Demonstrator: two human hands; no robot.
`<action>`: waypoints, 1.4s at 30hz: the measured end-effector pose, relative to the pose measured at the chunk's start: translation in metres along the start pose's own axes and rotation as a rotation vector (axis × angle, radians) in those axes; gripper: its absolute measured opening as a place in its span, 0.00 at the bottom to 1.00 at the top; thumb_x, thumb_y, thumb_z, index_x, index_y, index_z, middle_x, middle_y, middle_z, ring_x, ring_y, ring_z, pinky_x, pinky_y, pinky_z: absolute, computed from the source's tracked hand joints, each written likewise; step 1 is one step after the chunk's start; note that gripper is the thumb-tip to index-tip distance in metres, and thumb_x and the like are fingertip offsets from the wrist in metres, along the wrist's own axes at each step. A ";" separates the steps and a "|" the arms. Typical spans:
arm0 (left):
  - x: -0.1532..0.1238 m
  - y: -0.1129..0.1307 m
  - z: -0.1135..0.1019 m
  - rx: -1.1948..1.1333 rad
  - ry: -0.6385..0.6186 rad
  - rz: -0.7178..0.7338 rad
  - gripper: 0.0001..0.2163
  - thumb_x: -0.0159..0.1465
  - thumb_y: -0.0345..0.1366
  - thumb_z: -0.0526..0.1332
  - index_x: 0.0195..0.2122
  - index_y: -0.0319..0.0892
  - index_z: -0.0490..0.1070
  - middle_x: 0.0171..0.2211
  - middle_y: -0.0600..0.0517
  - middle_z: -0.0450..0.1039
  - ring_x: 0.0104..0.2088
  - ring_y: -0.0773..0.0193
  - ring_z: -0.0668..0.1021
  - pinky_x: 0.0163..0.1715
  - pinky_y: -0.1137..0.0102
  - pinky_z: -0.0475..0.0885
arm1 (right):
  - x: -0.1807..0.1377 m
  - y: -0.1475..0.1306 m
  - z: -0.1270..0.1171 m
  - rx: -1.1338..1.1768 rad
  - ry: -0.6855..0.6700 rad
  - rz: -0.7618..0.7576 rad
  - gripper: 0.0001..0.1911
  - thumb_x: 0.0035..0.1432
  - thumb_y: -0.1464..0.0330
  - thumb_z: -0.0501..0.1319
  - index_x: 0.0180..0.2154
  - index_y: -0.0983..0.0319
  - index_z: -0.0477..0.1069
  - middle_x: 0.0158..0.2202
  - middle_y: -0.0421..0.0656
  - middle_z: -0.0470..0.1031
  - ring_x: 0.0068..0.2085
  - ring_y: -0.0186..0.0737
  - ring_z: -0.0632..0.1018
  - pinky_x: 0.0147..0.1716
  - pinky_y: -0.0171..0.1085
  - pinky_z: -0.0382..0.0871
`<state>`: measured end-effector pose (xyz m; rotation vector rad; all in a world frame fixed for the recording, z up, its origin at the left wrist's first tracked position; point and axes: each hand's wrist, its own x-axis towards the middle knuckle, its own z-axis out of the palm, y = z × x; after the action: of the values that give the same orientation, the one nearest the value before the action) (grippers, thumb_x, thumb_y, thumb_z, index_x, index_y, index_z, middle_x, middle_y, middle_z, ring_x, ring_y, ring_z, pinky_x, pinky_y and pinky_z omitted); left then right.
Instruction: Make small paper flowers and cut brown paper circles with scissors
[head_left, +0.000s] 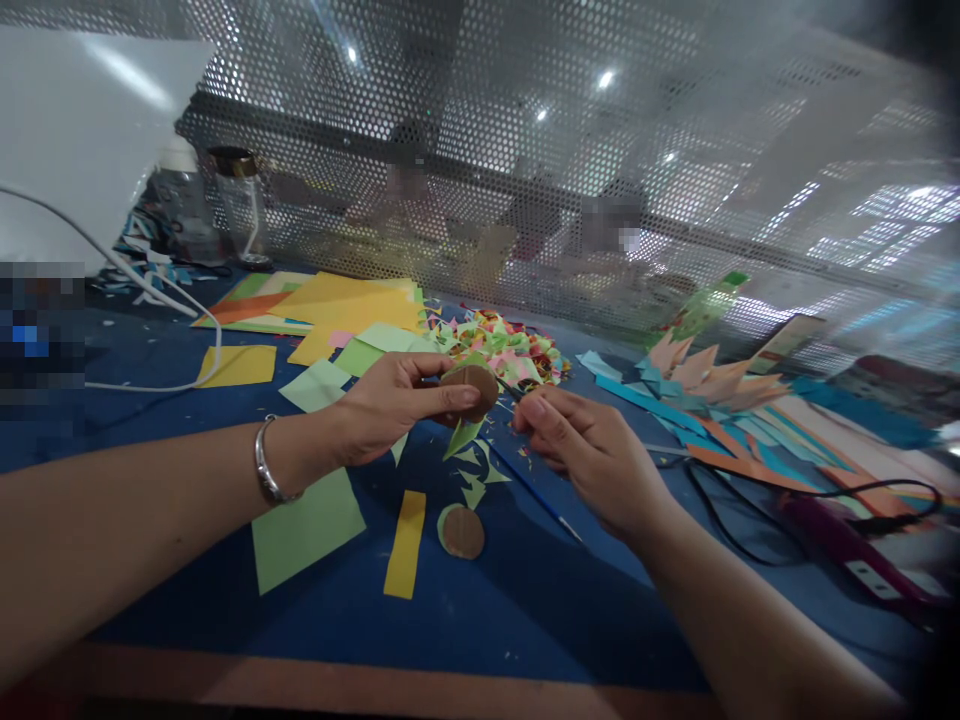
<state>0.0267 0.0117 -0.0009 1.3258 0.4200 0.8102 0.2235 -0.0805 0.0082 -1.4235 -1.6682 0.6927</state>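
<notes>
What lies on the blue counter (pixel 525 600), counted
Two hands: left hand (pixel 390 405) and right hand (pixel 592 450). Two cardboard discs: the held disc (pixel 471 388) in the left hand's fingers, the loose disc (pixel 461 531) toward the near edge. One yellow strip (pixel 405 543) and one large green square (pixel 306 527), both by the near edge. One scrap heap (pixel 502 348) toward the far edge. One bracelet (pixel 266 462). One purple tool (pixel 847 535) at the right edge. Small green cut-outs (pixel 474 478): several, too jumbled to count.
</notes>
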 end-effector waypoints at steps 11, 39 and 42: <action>-0.002 0.002 0.003 0.010 -0.017 -0.010 0.08 0.54 0.34 0.72 0.32 0.36 0.78 0.28 0.52 0.77 0.30 0.69 0.75 0.33 0.73 0.67 | 0.000 0.001 -0.001 -0.063 0.028 -0.019 0.23 0.67 0.50 0.54 0.28 0.60 0.67 0.23 0.37 0.58 0.23 0.32 0.59 0.19 0.32 0.51; -0.003 -0.002 0.003 0.049 -0.155 0.008 0.05 0.57 0.33 0.71 0.29 0.38 0.78 0.26 0.56 0.72 0.28 0.72 0.73 0.34 0.74 0.68 | 0.000 -0.001 0.001 -0.050 -0.044 -0.030 0.25 0.66 0.49 0.53 0.25 0.59 0.62 0.23 0.36 0.56 0.21 0.31 0.57 0.18 0.33 0.48; -0.003 -0.001 0.003 0.053 -0.147 0.017 0.05 0.57 0.32 0.71 0.27 0.38 0.77 0.25 0.56 0.72 0.28 0.72 0.72 0.34 0.74 0.68 | 0.000 -0.001 0.001 -0.055 -0.044 -0.027 0.25 0.67 0.49 0.53 0.25 0.59 0.61 0.24 0.37 0.57 0.22 0.31 0.57 0.18 0.33 0.49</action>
<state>0.0270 0.0075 -0.0014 1.4302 0.3159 0.7145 0.2221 -0.0810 0.0090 -1.4305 -1.7502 0.6717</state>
